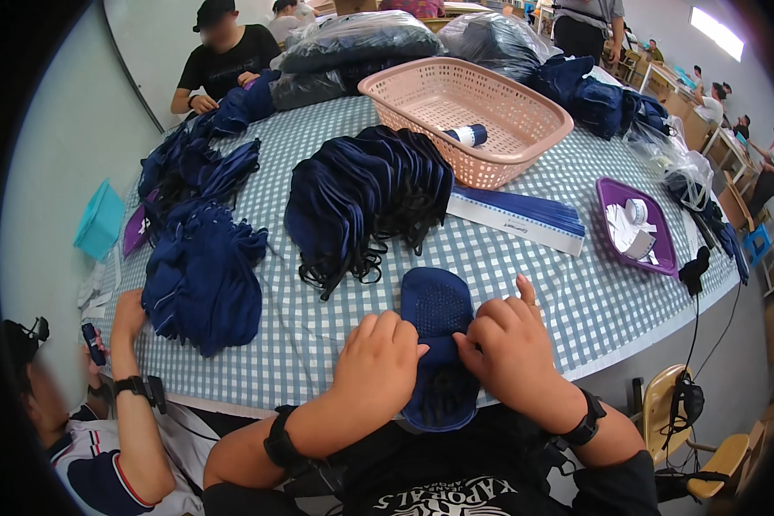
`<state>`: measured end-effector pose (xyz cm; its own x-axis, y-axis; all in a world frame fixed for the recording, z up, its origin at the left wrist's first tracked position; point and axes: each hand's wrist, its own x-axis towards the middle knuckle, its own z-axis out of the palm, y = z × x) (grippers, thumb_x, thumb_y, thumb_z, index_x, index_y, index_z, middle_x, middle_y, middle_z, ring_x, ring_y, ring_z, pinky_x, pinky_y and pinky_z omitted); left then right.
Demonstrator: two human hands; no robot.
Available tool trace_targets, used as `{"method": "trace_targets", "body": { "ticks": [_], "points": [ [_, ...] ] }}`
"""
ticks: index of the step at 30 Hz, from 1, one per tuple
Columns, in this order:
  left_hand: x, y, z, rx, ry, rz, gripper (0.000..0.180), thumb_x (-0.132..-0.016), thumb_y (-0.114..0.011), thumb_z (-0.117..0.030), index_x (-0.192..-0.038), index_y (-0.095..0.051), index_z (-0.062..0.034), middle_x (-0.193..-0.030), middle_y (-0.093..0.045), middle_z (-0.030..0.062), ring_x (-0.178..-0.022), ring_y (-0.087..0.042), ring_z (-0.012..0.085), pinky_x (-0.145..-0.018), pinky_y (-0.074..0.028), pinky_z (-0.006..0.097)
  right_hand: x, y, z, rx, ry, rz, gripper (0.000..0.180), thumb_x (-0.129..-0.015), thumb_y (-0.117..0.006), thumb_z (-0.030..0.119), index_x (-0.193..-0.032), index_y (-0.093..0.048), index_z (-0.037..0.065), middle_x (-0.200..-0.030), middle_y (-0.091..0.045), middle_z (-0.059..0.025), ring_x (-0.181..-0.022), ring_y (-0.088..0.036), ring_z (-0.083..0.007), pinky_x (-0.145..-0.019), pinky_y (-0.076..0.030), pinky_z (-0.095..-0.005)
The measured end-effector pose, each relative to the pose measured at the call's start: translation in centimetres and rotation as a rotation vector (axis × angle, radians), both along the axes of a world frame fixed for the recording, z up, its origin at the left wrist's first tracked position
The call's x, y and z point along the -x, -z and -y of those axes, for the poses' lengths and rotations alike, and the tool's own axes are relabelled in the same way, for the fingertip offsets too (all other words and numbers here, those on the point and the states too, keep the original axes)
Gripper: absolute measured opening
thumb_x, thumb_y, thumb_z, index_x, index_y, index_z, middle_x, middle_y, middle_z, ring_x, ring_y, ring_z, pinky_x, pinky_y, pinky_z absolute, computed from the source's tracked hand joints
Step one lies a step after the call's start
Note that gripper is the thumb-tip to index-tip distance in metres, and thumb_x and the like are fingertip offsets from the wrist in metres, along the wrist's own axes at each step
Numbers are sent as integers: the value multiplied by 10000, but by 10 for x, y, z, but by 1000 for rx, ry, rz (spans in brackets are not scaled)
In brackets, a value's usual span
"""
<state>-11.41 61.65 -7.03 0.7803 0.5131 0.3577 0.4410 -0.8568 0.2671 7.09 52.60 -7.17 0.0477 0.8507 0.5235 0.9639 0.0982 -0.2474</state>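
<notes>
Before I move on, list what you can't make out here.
All in the head view:
Blue cloth: parts of its side edges, covered by the left grip and right grip.
Dark patch in its lower half: detail lost in shadow.
Clear bag: contents, obscured by creased plastic.
Paper slips in the purple tray: any print, too small.
Co-worker at left: partly cut off by the dark rim.

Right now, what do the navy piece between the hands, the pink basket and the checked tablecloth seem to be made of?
Navy piece: probably fabric, mostly matte, judging by its soft-looking surface.
Pink basket: likely moulded plastic, smooth, given its regular perforations.
Checked tablecloth: fabric or vinyl, fairly matte; the flat check leaves it open.
</notes>
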Motion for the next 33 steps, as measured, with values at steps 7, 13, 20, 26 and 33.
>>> {"method": "trace_targets", "body": {
  "ticks": [7, 13, 20, 26, 33],
  "points": [
    [14, 2, -7, 3, 189, 82, 256, -791, -747, -49, -1020, -669, 33, -998, -625, 153, -942, -604, 331, -827, -506, 406, -3, 3, 7, -77, -229, 170, 229, -744, -775, 203, -819, -671, 15, -875, -575, -58, -813, -575, -237, -1171, -308, -571],
    [11, 1, -8, 25, 192, 97, 240, -789, -749, -75, -985, -680, 45, -955, -618, 135, -908, -606, 312, -794, -505, 408, -6, 0, 4, 19, -217, 164, 221, -763, -746, 193, -834, -676, -5, -887, -573, -90, -853, -580, -251, -1179, -288, -569],
    [0, -3, -30, -27, 126, -55, 137, -832, -721, -113, -837, -656, 7, -787, -568, 109, -794, -575, 312, -705, -476, 418, -13, 1, -23, 78, -116, 202, 169, -811, -691, 167, -800, -690, -2, -843, -594, -129, -860, -599, -314, -1141, -333, -574],
    [-7, 1, -44, 15, -10, -170, 256, -896, -687, -196, -712, -622, -29, -701, -577, 112, -765, -597, 332, -707, -482, 450, -22, 5, -49, 230, -11, 209, 268, -863, -652, 244, -728, -721, 23, -729, -661, -177, -752, -661, -359, -1031, -438, -577],
    [-10, -3, -45, -31, -29, -43, 122, -903, -649, -132, -863, -609, -24, -865, -599, 135, -874, -616, 328, -759, -496, 437, -22, 0, -55, 224, 37, 156, 242, -864, -661, 248, -756, -694, 34, -783, -674, -167, -787, -677, -348, -1001, -464, -562]
  ]
}}
